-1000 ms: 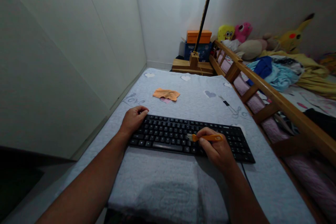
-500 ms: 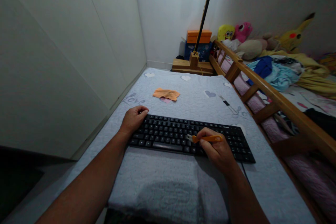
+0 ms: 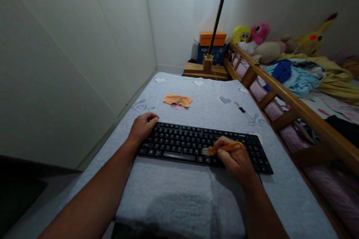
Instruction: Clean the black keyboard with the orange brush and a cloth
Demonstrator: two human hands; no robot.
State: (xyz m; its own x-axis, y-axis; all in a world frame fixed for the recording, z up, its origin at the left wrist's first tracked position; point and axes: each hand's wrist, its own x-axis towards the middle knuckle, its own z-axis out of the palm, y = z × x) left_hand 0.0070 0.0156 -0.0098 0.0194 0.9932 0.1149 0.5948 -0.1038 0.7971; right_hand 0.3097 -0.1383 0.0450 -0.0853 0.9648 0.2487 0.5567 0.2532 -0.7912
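A black keyboard point(image 3: 179, 142) lies across the bed-like surface in front of me, its cable leaving the near right edge. My left hand point(image 3: 142, 127) grips its far left corner, thumb and fingers closed around the edge. Between the thumb and fingers of my right hand point(image 3: 232, 157) is a small brush with an orange handle point(image 3: 231, 146). Its pale bristles point(image 3: 206, 151) rest on the keys to the right of the space bar. My right hand covers part of the keyboard's right side.
An orange cloth point(image 3: 178, 100) lies beyond the keyboard. To its right is a thin tool with a black band point(image 3: 241, 109). A wooden bed rail point(image 3: 291, 108) runs along the right, and a white cabinet point(image 3: 84, 52) stands on the left. A black pole point(image 3: 220, 11) rises behind.
My right hand has shifted slightly right and toward me with the brush, whose bristles have moved down over the keys. My left hand and the keyboard have stayed in place.
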